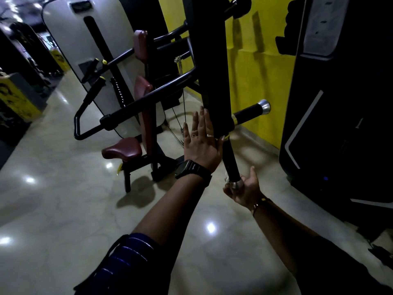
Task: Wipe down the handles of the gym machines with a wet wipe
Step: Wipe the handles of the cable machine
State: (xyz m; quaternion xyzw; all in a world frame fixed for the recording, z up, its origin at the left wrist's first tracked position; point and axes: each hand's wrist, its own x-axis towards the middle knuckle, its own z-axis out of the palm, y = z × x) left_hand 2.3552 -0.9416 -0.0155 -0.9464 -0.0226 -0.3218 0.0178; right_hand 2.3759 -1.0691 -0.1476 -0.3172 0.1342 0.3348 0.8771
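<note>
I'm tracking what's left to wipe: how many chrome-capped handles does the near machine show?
2. The side handle juts toward the yellow wall; the lower handle ends in the right hand. Others may be hidden behind the column.

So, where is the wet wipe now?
Head view, right of centre: the wet wipe peeks from the right hand, which grips the handle by its silver end.
</note>
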